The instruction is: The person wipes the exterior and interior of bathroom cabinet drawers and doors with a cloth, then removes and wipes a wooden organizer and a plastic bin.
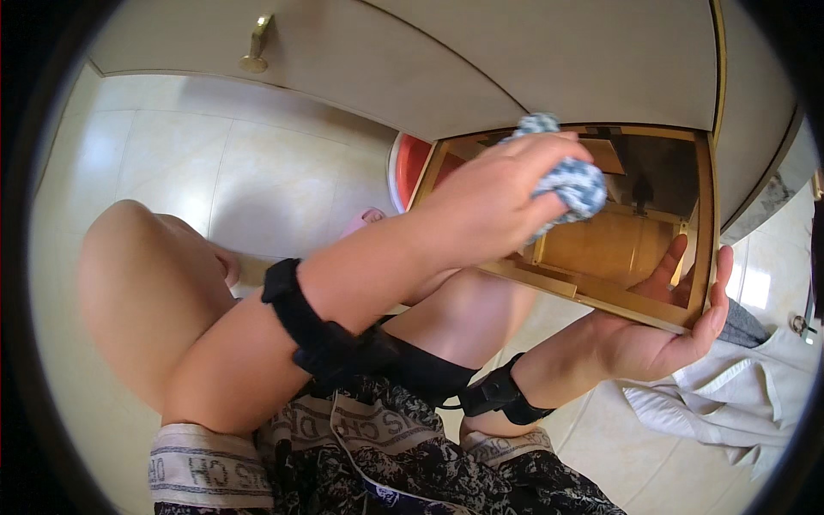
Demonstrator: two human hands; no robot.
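Note:
My left hand (502, 193) is closed around a crumpled blue-and-white patterned cloth (577, 190). It holds the cloth over a drawer-like wooden frame (558, 283) with a dark, glossy inside, which juts out from pale cabinet fronts (378, 60). Whether cloth and surface touch, I cannot tell. At the frame's near right corner my right hand (678, 330) grips the edge, one digit inside the rim and the others outside. Part of the frame's left side is hidden behind my left hand and the cloth.
A red tub with a white rim (396, 172) stands on the tiled floor (172, 163) left of the frame. White fabric (738, 390) lies at the right, beside a grey cloth (743, 324). A brass handle (257, 43) sticks out of the cabinet. My bare knees are close below the frame.

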